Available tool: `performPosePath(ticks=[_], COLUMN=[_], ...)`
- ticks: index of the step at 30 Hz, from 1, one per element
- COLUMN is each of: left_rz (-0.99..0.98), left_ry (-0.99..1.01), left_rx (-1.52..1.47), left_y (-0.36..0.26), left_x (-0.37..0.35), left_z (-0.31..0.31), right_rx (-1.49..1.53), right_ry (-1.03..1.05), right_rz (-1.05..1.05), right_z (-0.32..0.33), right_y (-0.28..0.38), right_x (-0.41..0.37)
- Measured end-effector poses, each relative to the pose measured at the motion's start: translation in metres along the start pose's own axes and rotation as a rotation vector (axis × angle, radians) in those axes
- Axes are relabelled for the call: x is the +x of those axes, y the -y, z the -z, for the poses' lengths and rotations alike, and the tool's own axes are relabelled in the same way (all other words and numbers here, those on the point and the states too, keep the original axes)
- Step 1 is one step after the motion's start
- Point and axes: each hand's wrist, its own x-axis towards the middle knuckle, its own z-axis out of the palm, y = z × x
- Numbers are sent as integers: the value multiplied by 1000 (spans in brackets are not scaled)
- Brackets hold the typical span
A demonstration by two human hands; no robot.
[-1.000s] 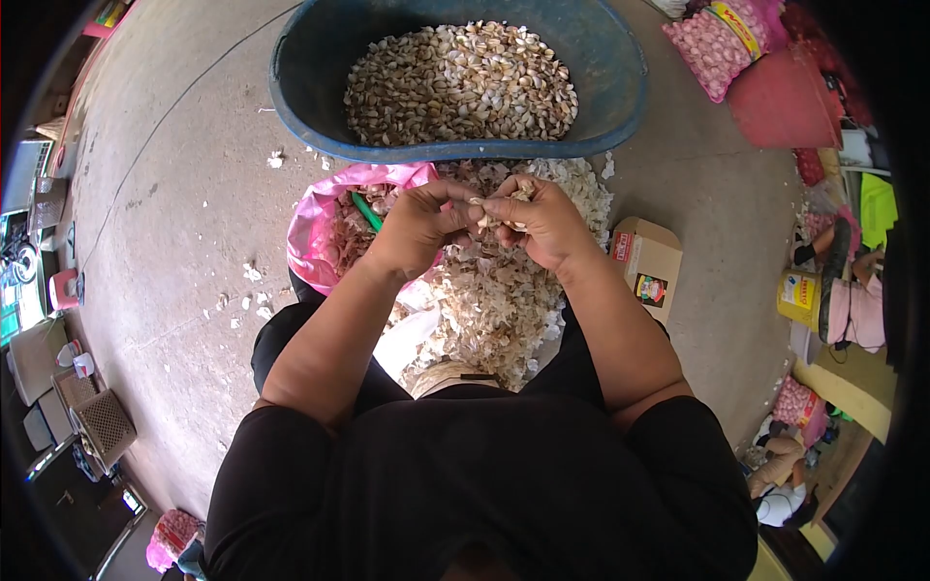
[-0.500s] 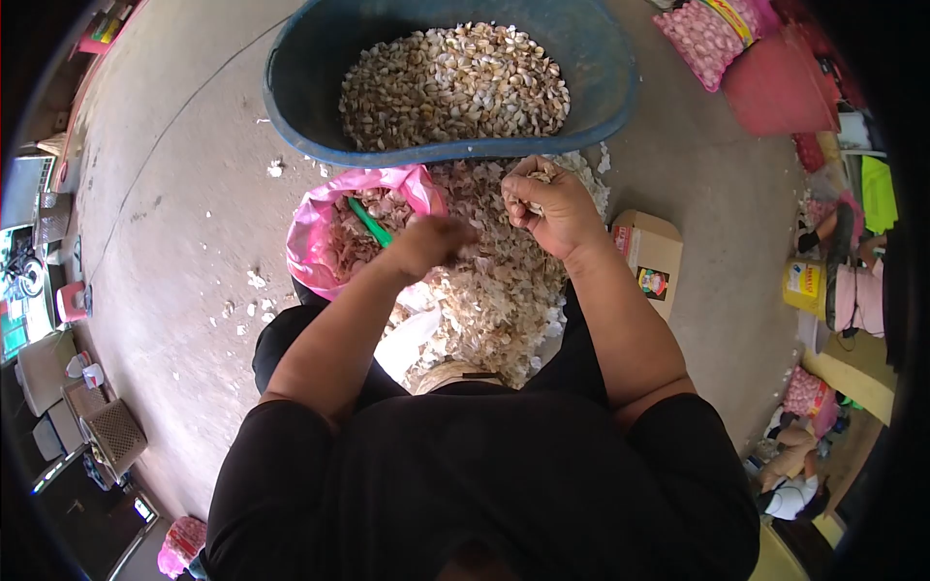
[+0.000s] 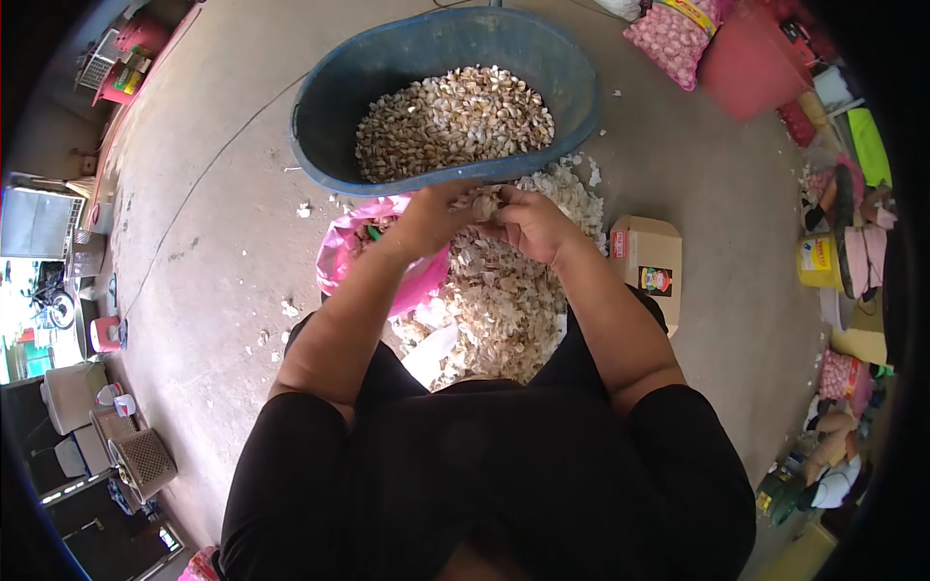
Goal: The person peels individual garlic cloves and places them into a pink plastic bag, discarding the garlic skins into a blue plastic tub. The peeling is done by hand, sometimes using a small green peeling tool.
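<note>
My left hand [image 3: 429, 221] and my right hand [image 3: 535, 225] meet just below the near rim of a blue tub [image 3: 320, 174]. Between their closed fingers is pale, papery garlic [image 3: 486, 203]; whether it is a bulb or loose cloves is hard to make out. Garlic cloves [image 3: 455, 121] are heaped inside the tub. Under my left wrist stands an open pink bag [image 3: 334, 254] of garlic, with part of a green handle [image 3: 376, 233] showing in it. A pile of dry garlic skins [image 3: 509, 300] spreads below both hands, between my legs.
A cardboard box [image 3: 662, 242] lies right of my knee. At the upper right are a pink bag of garlic bulbs [image 3: 668, 44] and a red tub [image 3: 751, 63]. Another person [image 3: 835, 479] is at the lower right. Baskets [image 3: 142, 463] stand at the left edge.
My left hand has moved up and right from over the pink bag and come together with my right hand. My right hand has lowered slightly. The camera view has shifted.
</note>
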Motion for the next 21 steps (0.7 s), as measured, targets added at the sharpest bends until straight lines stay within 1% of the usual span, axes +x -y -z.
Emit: performPosePath(ticks=[2, 3, 6, 7, 10, 11, 12, 14, 15, 18, 19, 21], left_rz=[53, 85, 324, 306, 158, 137, 84, -8, 8, 109, 192, 170], left_ry=[18, -19, -81, -55, -5, 26, 27, 26, -13, -1, 3, 9], left_rx=[-195, -251, -461, -552, -399, -283, -254, -198, -162, -416, -409, -510], left_y=[1, -8, -31, -38, -50, -58, -62, -65, -73, -81, -81, -78], left_x=[-19, -31, -66, -77, -113, -127, -137, -163, -172, -192, -199, -211], left_z=[-9, -9, -14, -13, -16, -15, -19, -26, -28, -40, -44, -51], right_rx=[-115, -149, -335, -424, -645, -888, -927, -1002, -963, -678, -688, -783], right_ry=[-41, -37, -69, -103, -156, -161, -186, -227, -264, -301, -303, -347], right_rz=[19, 27, 176, 192, 161, 275, 323, 407, 466, 573, 594, 615], right_z=[-6, -10, -30, -38, -63, -64, -67, -75, -80, -97, -105, -114], right_y=[-5, -7, -17, -21, -26, -35, -42, -63, -72, -88, -87, -89], right_x=[-15, -21, -43, -53, -91, -99, -108, -126, -131, -149, -157, -170])
